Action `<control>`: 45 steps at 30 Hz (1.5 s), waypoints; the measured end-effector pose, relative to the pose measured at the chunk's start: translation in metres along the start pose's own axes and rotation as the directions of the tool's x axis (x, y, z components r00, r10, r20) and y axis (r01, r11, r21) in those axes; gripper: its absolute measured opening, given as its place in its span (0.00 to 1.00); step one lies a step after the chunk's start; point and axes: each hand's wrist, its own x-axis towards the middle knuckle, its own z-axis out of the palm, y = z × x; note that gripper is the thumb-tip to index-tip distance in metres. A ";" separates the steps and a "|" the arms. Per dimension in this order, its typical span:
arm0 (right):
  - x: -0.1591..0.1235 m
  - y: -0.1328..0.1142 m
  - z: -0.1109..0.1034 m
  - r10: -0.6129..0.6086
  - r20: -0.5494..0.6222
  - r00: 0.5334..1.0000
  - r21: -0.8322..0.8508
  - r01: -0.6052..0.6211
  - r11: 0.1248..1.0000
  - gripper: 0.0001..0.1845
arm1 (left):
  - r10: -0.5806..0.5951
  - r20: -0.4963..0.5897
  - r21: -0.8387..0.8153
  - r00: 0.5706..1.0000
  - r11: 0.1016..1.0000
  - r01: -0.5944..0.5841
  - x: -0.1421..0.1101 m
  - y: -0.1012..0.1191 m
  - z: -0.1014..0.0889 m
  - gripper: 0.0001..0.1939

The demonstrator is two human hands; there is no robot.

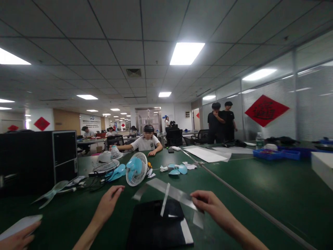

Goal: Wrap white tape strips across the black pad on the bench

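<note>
My right hand (206, 201) pinches the right part of a translucent plastic strip (179, 194), holding it above the table. The strip has bent-down ends, and a narrow pale bar (165, 199) crosses it. To the left of the strip and apart from it is my left hand (109, 201), its thumb and fingertips drawn together with nothing visible in them. Below the strip lies a flat black item (151, 225) with a white patch at its right. Beyond are a white fan grille (137, 173) with light-blue blades and another light-blue fan blade (178, 169).
Another person's hand (20, 236) holds a white item at the lower left. A black computer case (65, 158) stands left, beside cables and fan parts. White sheets (206, 153) and a blue tray (269, 154) lie at the right. A co-worker (148, 142) sits across the green table (234, 184).
</note>
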 end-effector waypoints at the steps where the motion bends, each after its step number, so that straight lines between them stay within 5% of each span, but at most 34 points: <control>1: 0.002 -0.003 0.006 0.012 0.042 0.999 0.043 -0.014 0.999 0.17 | -0.039 0.074 -0.092 0.996 0.995 0.045 -0.003 0.008 0.001 0.32; 5: 0.010 -0.007 0.021 0.083 0.121 0.989 0.101 -0.095 0.990 0.13 | -0.045 0.451 -0.366 0.891 0.901 0.231 -0.018 0.037 0.008 0.36; 9: 0.018 0.004 0.027 0.138 0.093 0.986 0.119 -0.148 0.982 0.13 | -0.011 0.605 -0.305 0.796 0.920 0.245 -0.031 0.054 0.013 0.32; 18: 0.016 0.018 0.033 0.191 0.127 0.973 0.182 -0.213 0.960 0.12 | -0.088 0.652 -0.334 0.753 0.859 0.389 -0.035 0.049 0.026 0.21; 25: 0.012 0.027 0.038 0.289 0.134 0.948 0.003 -0.292 0.956 0.10 | -0.212 0.750 -0.174 0.627 0.850 0.496 -0.040 0.040 0.029 0.11; 32: 0.016 0.041 0.044 0.281 0.151 0.948 -0.100 -0.268 0.958 0.11 | -0.279 0.746 -0.086 0.604 0.860 0.503 -0.040 0.020 0.043 0.11; 45: 0.016 0.043 0.049 0.211 0.119 0.970 -0.365 -0.155 0.918 0.13 | -0.345 0.728 0.067 0.592 0.896 0.440 -0.042 0.028 0.048 0.09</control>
